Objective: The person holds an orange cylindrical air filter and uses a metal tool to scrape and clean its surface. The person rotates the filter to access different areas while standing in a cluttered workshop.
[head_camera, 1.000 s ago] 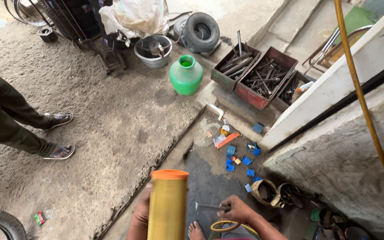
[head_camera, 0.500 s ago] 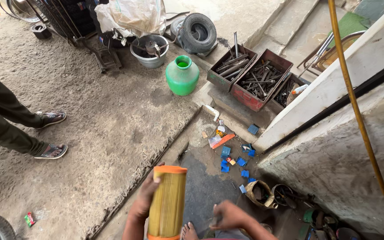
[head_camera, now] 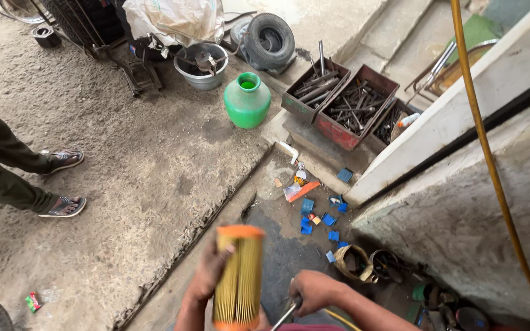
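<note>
Yellow pleated filter cartridge [head_camera: 238, 277] with orange end caps stands upright in left hand [head_camera: 207, 283], fingers wrapped tight round its side, low over the concrete floor [head_camera: 154, 171]. Right hand [head_camera: 314, 291] fisted on a metal tool [head_camera: 284, 315]. Looks like filter cleaning; next, bring tool tip to the pleats.

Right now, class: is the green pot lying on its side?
No. The green pot stands upright on the ground, its round mouth open upward, beside the metal basin.
</note>
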